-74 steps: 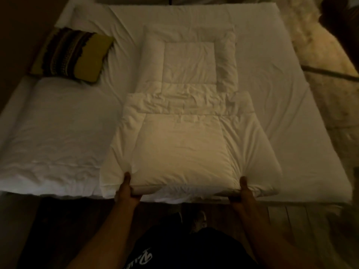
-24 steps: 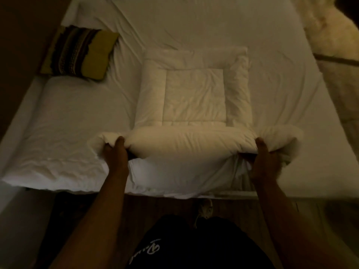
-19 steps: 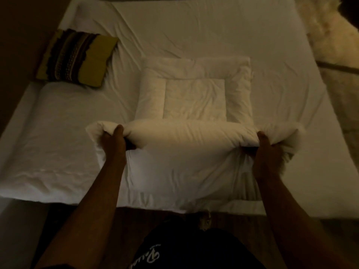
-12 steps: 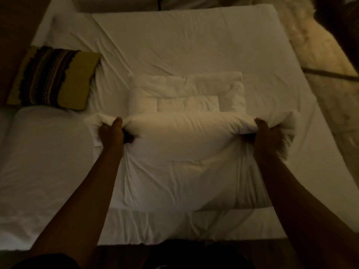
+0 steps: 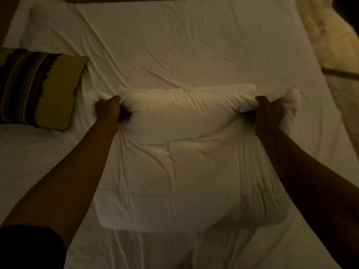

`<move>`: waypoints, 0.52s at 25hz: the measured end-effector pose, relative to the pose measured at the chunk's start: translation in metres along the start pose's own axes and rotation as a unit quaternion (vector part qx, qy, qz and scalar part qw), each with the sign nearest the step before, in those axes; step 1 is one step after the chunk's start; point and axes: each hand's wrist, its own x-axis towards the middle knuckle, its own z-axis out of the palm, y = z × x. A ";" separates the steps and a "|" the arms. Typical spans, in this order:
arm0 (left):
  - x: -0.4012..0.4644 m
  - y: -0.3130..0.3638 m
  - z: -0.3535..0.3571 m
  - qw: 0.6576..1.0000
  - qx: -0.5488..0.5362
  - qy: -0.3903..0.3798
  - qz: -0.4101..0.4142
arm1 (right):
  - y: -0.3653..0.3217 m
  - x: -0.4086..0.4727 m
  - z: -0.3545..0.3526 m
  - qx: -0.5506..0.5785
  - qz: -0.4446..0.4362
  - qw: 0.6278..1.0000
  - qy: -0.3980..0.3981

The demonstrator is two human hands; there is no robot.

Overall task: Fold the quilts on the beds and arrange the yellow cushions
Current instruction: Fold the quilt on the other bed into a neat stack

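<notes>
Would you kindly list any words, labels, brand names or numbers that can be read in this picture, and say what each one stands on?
None: no readable text shows.
The cushion carries only woven stripes, no letters.
The quilt, gripped by the left hand and the right hand, shows no label.

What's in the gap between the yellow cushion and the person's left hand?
In the head view, only white bedsheet and a bunched corner of the quilt lie between the yellow cushion and the left hand.
</notes>
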 end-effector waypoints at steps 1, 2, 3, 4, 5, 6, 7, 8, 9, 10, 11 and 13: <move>0.017 0.010 0.013 1.000 0.000 -0.002 -0.008 | -0.001 0.019 0.016 -0.001 -0.009 1.000 -0.001; 0.034 0.018 0.027 1.000 0.001 -0.011 -0.017 | -0.002 0.038 0.030 -0.005 -0.015 1.000 0.001; 0.050 0.024 0.038 0.999 0.006 -0.022 -0.024 | 0.000 0.058 0.043 -0.022 -0.017 1.000 -0.005; 0.065 0.027 0.049 0.999 0.009 -0.033 -0.022 | 0.003 0.077 0.055 -0.044 -0.014 0.999 -0.024; 0.079 0.025 0.058 0.998 0.018 -0.055 -0.004 | 0.011 0.096 0.064 -0.066 -0.007 0.996 -0.055; 0.091 0.016 0.064 0.995 0.038 -0.087 0.035 | 0.021 0.112 0.071 -0.096 -0.004 0.991 -0.092; 0.095 0.002 0.069 0.985 0.096 -0.113 0.090 | 0.033 0.121 0.073 -0.160 -0.029 0.979 -0.122; 0.094 -0.017 0.073 0.958 0.194 -0.134 0.161 | 0.048 0.125 0.073 -0.269 -0.097 0.946 -0.151; 0.087 -0.042 0.075 0.904 0.324 -0.146 0.239 | 0.066 0.125 0.070 -0.392 -0.182 0.881 -0.192; 0.075 -0.069 0.072 0.818 0.458 -0.152 0.313 | 0.085 0.118 0.065 -0.501 -0.262 0.792 -0.232; 0.060 -0.094 0.067 0.718 0.569 -0.141 0.377 | 0.100 0.108 0.060 -0.577 -0.320 0.708 -0.251; 0.042 -0.125 0.061 0.602 0.670 -0.113 0.420 | 0.117 0.089 0.054 -0.668 -0.359 0.610 -0.233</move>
